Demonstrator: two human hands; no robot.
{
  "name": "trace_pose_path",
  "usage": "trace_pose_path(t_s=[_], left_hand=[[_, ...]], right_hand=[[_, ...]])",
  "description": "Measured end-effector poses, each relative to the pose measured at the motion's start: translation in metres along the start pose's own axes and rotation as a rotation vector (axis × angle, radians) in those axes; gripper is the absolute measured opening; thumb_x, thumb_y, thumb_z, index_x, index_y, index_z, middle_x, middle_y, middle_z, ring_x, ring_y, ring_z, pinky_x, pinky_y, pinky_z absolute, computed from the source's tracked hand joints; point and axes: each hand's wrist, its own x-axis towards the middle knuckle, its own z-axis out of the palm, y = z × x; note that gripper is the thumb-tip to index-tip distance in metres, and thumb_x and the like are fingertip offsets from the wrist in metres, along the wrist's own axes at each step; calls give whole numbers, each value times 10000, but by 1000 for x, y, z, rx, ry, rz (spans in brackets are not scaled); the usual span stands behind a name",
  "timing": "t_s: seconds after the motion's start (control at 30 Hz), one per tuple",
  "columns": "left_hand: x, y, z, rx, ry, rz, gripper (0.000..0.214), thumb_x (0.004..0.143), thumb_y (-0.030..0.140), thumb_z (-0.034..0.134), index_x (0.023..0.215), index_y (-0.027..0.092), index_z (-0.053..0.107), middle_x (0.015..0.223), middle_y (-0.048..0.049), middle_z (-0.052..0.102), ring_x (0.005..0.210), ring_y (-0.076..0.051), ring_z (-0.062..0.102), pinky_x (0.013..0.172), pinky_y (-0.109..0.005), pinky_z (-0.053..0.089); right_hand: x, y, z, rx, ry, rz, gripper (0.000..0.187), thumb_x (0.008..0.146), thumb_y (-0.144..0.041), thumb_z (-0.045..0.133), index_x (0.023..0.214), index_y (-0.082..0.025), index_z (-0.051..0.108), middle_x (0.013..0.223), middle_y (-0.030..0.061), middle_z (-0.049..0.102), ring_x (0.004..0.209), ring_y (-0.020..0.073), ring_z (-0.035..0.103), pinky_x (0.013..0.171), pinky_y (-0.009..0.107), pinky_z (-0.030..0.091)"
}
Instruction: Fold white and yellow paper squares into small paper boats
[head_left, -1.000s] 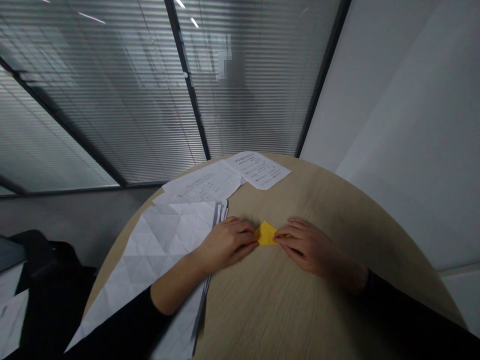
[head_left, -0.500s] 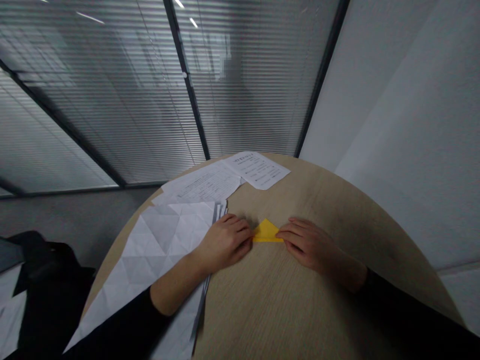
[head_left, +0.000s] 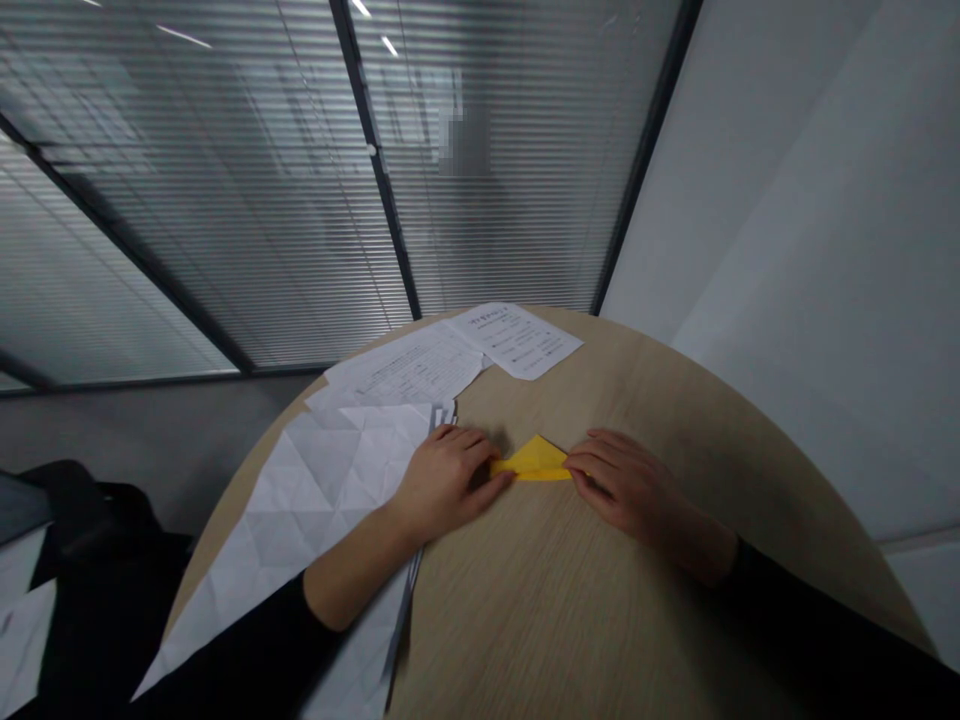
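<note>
A small yellow folded paper (head_left: 538, 458) lies on the wooden table between my hands, its peak pointing away from me and a folded strip along the near edge. My left hand (head_left: 454, 475) pinches its left end between thumb and fingers. At the right end, my right hand (head_left: 619, 478) has thumb and fingertips closed on the corner. The fingers cover both ends of the paper.
A creased white sheet (head_left: 330, 470) on a stack of paper lies under my left forearm. Printed pages (head_left: 517, 340) are spread at the far side of the round table (head_left: 525, 620). A dark chair (head_left: 105, 560) stands at left; blinds (head_left: 510, 200) hang behind glass.
My left thumb has shifted onto the paper's near edge, and more of the left end shows. My right hand has slid slightly right, still gripping the right corner.
</note>
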Motion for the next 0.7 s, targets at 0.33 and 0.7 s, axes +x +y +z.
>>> trace_pose_path(t_s=[0.33,0.7], left_hand=[[-1,-3,2,-25,39,69,220,1118,420,688,1168,230,789,1058,-61,815,972,-261,779,956,-466,543],[-2,-2,-1,-31,167,137,170,1135,255,644,1234,238,781,1303,-69,830,1122,-254,798,1049,-479,562]], right_hand=[[-1,-1,-1,-8,6,38,210,1092,-105,627,1145,-259,758,1064,78,845,979,279,782,991,494,662],[3,-4,-3,61,58,76,187,1104,-110,610,1157,-260,708,1003,70,813,948,264,791,878,426,674]])
